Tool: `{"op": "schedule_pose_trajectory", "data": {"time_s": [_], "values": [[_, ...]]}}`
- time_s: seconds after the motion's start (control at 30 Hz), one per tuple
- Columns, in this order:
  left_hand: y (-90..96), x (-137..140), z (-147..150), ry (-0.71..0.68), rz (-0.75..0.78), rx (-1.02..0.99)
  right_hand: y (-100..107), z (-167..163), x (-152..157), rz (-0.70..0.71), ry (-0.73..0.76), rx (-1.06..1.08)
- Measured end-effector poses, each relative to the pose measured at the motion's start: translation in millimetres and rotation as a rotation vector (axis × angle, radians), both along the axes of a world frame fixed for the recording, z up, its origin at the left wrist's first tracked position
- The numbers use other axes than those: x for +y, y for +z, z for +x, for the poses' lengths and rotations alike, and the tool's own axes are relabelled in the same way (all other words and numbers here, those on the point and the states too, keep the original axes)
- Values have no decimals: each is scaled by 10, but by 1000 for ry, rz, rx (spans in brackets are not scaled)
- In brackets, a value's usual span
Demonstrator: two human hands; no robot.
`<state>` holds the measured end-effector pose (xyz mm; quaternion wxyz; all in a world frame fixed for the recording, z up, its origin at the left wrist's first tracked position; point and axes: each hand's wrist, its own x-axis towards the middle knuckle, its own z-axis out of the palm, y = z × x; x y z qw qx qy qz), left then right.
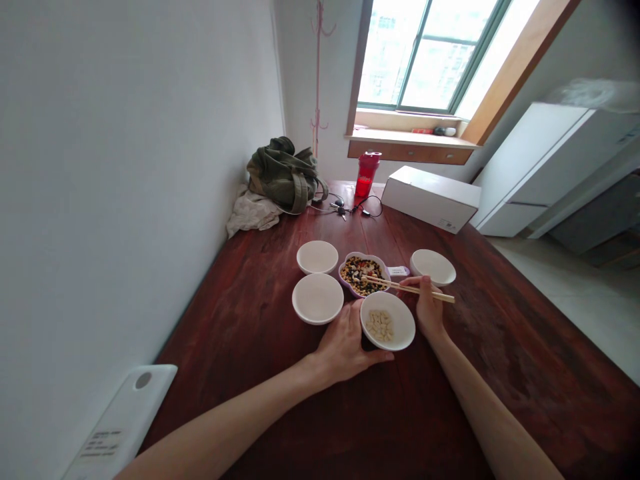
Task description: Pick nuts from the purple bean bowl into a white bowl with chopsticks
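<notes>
My right hand [429, 308] grips a pair of chopsticks [423, 290], their tips reaching into a purple flower-shaped dish [387, 269] with a handle. That dish holds a mix of dark and yellow beans or grains [361, 272] with some red and pale bits. My left hand [346, 343] is curved around the side of a white bowl [406, 320], thumb at its near side. Several pale, elongated pieces [380, 325] lie in this bowl. Two white bowls, a nearer one [318, 300] and a farther one [317, 257], stand left of the dish.
Another white bowl [433, 267] stands to the right. Farther back are a green bag [285, 175], a red bottle [367, 175], a white box [430, 199] and keys with cables [341, 211]. A wall [125, 167] borders the table's left side; a white device [127, 420] sits at lower left.
</notes>
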<state>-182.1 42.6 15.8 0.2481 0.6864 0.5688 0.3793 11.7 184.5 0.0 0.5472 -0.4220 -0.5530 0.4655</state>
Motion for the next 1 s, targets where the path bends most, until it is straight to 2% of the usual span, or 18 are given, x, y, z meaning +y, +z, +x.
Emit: {"op": "schedule_pose_trajectory", "data": {"time_s": [0.2, 0.5, 0.83, 1.0], "values": [[-5, 4, -5, -17, 23, 7, 14, 22, 43, -84, -15, 213], [26, 8, -9, -22, 28, -13, 90, 121, 100, -86, 41, 437], [35, 6, -11, -27, 33, -18, 123, 138, 103, -94, 80, 464], [24, 8, -14, -18, 31, -5, 75, 64, 92, -76, 19, 394]]}}
